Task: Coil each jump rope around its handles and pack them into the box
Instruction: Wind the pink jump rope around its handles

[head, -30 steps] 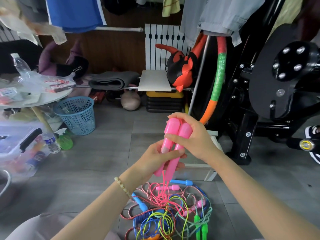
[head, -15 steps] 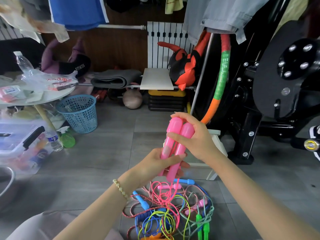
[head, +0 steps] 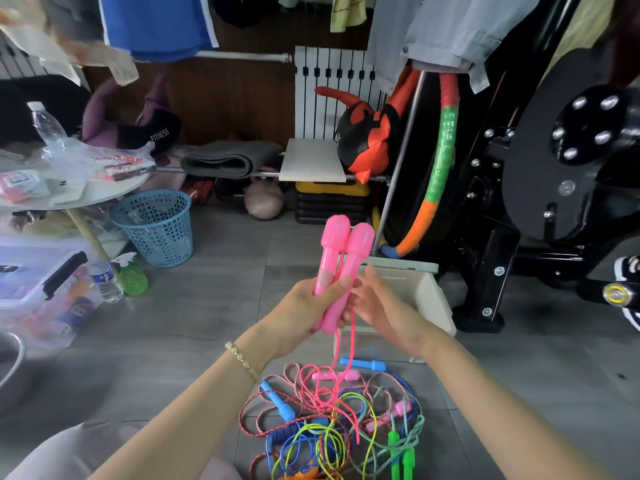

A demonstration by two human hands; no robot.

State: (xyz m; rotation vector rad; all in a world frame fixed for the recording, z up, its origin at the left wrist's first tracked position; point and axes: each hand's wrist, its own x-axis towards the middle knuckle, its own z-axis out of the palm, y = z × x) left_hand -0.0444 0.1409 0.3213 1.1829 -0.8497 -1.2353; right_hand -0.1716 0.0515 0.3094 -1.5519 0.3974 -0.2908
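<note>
Two pink jump-rope handles (head: 341, 258) stand upright side by side, their lower ends gripped in my left hand (head: 308, 311). Their pink cord (head: 341, 355) hangs down from the handles to a tangled pile of ropes (head: 332, 420) on the floor, with blue, green and pink handles among the coils. My right hand (head: 384, 306) is beside the handles on their right, fingers spread, near the hanging cord and holding nothing. A cream box (head: 429, 299) stands on the floor just behind my hands.
A blue mesh basket (head: 156, 226), a bottle and a green sprayer stand at the left by a round table (head: 104, 188). A clear lidded bin (head: 38, 282) sits at far left. Black exercise equipment (head: 554, 188) and a coloured hoop (head: 440, 168) fill the right.
My right hand has let go of the handle tops and dropped to beside their lower ends, fingers spread. The left hand still holds both handles, now fully visible.
</note>
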